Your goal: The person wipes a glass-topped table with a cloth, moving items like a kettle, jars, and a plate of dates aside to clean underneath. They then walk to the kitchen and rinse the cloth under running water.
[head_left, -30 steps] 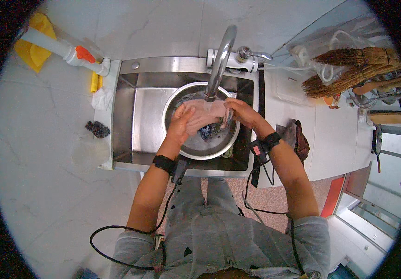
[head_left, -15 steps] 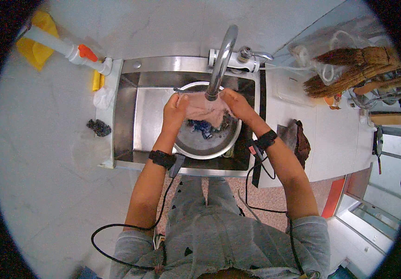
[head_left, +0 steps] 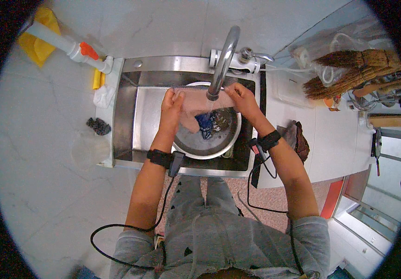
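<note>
A pink cloth [head_left: 200,100] is stretched between my two hands, under the spout of the chrome faucet [head_left: 223,60]. My left hand [head_left: 170,104] is closed on its left end, thumb on top. My right hand [head_left: 242,100] pinches the right end. A thin stream of water seems to run down from the spout. Below the cloth stands a round metal basin [head_left: 200,152] with water in it. A dark blue patterned cloth [head_left: 204,125] lies in that basin, beside some darker material that I cannot make out.
The basin stands in a steel sink [head_left: 149,118]. On the right counter [head_left: 330,144] lie a dark brown cloth [head_left: 301,142], a clear plastic container [head_left: 293,90] and straw brushes [head_left: 356,65]. Left of the sink are a white pipe [head_left: 63,44] with an orange valve handle and a dark scouring pad [head_left: 99,126].
The pink cloth is spread wider and flatter, with its hanging part now toward the left. My hands have moved slightly apart, and more of the blue cloth shows.
</note>
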Motion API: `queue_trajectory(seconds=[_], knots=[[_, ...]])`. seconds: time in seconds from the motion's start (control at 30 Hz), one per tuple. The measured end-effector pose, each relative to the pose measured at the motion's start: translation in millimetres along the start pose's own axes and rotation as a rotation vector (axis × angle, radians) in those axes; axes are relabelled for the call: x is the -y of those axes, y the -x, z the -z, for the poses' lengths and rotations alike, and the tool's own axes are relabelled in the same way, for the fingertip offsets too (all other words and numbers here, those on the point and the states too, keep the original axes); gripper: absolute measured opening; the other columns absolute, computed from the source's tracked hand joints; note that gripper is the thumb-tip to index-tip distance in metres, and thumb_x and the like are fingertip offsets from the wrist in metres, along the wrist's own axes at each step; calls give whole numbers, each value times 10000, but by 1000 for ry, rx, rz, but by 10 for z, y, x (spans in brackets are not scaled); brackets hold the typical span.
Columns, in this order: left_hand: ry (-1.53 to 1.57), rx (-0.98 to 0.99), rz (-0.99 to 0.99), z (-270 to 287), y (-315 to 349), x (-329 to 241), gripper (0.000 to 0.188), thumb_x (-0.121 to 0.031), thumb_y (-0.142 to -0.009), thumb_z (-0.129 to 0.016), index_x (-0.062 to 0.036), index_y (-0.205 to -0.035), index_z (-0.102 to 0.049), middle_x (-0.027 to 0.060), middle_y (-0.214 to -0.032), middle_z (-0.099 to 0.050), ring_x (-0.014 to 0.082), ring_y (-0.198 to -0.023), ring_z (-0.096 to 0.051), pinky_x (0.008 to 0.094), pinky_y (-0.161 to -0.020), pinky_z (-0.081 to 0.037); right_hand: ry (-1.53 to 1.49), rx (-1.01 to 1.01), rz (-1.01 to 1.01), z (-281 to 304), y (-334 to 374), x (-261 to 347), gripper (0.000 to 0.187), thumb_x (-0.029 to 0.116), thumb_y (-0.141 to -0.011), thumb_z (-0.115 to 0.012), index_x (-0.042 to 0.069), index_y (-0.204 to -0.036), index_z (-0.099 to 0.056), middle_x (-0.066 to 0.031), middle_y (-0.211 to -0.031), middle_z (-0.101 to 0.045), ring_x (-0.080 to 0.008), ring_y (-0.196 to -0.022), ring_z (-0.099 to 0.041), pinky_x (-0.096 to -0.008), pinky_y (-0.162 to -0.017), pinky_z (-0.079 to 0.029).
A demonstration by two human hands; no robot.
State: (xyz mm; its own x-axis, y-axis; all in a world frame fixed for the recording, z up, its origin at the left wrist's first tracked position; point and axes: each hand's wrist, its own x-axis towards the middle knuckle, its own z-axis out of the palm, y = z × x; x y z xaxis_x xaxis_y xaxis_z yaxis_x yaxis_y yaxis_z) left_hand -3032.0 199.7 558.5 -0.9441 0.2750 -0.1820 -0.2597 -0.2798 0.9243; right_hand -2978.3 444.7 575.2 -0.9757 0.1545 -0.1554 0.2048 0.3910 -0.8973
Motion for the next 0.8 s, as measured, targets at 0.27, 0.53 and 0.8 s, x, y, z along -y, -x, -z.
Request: queue_trajectory(seconds=[0.27,0.53,0.8], knots=[[-27,198,253,-230,121,176,260,-233,-954,-517,-76,-1162,-514,41,-1071,-570,132,-957,-557,285,-812,-490,-921,350,-491,-333,117,135,446,469,-905,-561,175,-1234,-495,-4,-1123,-576,-161,-1009,-569,-392,-745,-515],[-335,44,85,-163,102,253,211,-238,-948,-545,-86,-1091,-520,35,-928,-610,127,-859,-583,254,-737,-473,-695,356,-418,-373,91,192,314,124,-901,-577,64,-1202,-515,-65,-1076,-619,-170,-953,-629,-323,-789,-546],[323,-35,682,-72,286,460,752,-632,-821,-562,-97,-1318,-384,91,-1333,-410,279,-1218,-415,639,-915,-342,-1092,327,-421,-387,110,130,303,247,-946,-522,47,-1173,-539,-107,-1095,-624,-230,-995,-621,-379,-841,-526]])
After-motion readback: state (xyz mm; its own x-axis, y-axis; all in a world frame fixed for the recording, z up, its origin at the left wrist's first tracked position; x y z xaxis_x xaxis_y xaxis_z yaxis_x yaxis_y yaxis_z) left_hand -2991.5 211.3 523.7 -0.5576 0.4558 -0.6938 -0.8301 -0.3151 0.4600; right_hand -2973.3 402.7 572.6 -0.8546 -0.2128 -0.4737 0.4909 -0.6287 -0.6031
